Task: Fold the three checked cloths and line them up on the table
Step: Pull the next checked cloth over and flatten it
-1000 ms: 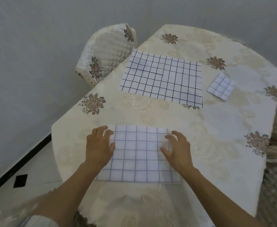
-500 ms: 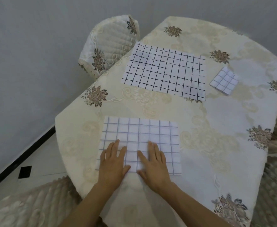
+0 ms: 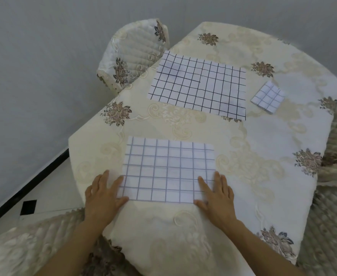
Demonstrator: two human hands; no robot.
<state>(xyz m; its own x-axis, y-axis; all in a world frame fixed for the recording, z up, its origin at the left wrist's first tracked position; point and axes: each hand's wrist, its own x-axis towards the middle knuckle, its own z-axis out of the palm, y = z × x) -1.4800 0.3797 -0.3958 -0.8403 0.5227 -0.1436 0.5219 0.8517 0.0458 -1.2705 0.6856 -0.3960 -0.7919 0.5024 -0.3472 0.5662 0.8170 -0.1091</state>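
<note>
Both hands have slid apart since half a second ago, from side by side at the middle of the near cloth's front edge out to its two front corners. That near checked cloth (image 3: pixel 169 170), white with pale blue-grey lines, lies flat on the counter (image 3: pixel 263 148), which is covered by a cream floral tablecloth.

At the front left corner, the left hand (image 3: pixel 102 198) lies palm down with fingers spread; the thumb and forefinger rest on the cloth while the other fingers are on the tablecloth just beside it. Its grip is released, flat, holding nothing. At the front right corner, the right hand (image 3: pixel 216 196) is likewise flat and released, fingers extended over the cloth's corner and right edge, thumb along the front edge.

Farther back, well apart from the near cloth, a larger checked cloth (image 3: pixel 198 86) with darker black lines lies spread out flat. Just to its right, close to but not touching it, sits a small folded checked cloth (image 3: pixel 268 96), turned at an angle to the others.

A chair (image 3: pixel 131 56) with a quilted floral cover stands at the counter's far left side, against the grey wall.
</note>
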